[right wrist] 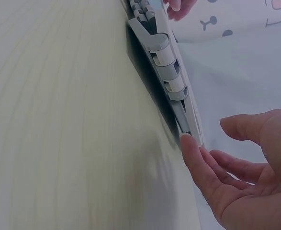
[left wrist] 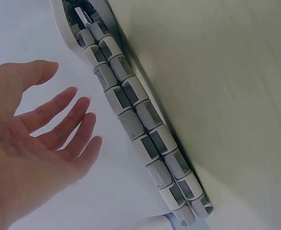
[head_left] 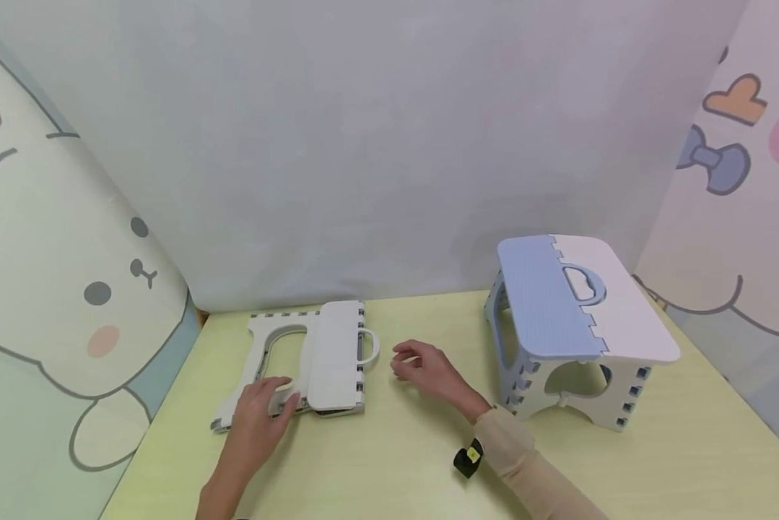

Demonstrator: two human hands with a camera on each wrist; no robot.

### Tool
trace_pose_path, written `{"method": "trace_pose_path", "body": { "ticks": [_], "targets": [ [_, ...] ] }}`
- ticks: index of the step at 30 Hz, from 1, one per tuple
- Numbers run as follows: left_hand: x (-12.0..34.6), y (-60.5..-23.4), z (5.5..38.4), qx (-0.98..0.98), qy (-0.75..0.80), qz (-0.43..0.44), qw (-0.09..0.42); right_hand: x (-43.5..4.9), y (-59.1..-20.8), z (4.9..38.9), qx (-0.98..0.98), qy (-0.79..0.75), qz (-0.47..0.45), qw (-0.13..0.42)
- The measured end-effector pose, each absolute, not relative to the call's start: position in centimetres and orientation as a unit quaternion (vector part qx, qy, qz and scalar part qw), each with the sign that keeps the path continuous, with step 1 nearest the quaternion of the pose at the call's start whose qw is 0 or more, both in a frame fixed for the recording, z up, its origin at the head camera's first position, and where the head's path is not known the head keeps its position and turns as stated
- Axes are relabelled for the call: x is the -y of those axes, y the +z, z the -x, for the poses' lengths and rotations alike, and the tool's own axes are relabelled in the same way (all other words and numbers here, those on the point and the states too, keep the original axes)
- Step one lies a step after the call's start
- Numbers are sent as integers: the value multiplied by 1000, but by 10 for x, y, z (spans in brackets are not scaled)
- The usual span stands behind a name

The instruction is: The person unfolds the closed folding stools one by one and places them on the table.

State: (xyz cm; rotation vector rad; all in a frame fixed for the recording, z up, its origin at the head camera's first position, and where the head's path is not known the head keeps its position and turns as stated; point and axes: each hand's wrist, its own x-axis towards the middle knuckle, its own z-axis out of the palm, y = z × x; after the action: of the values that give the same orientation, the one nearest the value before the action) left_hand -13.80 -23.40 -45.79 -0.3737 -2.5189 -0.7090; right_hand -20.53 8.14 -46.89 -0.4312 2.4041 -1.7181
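Note:
A white-and-grey folding step stool point(head_left: 335, 357) lies folded flat on the table, its carry handle point(head_left: 369, 347) toward the right. My left hand point(head_left: 259, 415) hovers by the near side of its leg frame. In the left wrist view a gap shows between the loosely bent fingers point(left wrist: 71, 108) and the stool's hinged edge point(left wrist: 135, 124). My right hand point(head_left: 431, 370) is to the right of the handle, fingers loosely curved and nothing in them. In the right wrist view the fingertips point(right wrist: 188, 143) appear close to the handle end; whether they touch cannot be told.
On the right a blue-and-white folding stool point(head_left: 545, 303) stands unfolded on the pale wood-grain table point(head_left: 395, 462). A plain curtain point(head_left: 389, 144) hangs behind, and cartoon-printed cloth point(head_left: 45, 289) borders both sides. A black wrist device point(head_left: 468, 460) sits at my right wrist.

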Motion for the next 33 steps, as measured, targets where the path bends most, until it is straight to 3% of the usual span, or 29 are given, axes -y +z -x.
{"method": "trace_pose_path", "body": {
  "ticks": [8, 16, 24, 33],
  "targets": [
    [240, -458, 139, 931, -266, 128, 216, -80, -469, 207, -777, -608, 133, 95],
    [246, -460, 137, 929, -266, 130, 223, -77, -472, 209, -768, -620, 126, 102],
    [248, -453, 134, 944, -273, 97, 158, -75, -473, 211, -757, -632, 125, 110],
    [252, -453, 134, 946, -266, 100, 158, -72, -477, 214, -746, -643, 113, 133]
  ]
}}
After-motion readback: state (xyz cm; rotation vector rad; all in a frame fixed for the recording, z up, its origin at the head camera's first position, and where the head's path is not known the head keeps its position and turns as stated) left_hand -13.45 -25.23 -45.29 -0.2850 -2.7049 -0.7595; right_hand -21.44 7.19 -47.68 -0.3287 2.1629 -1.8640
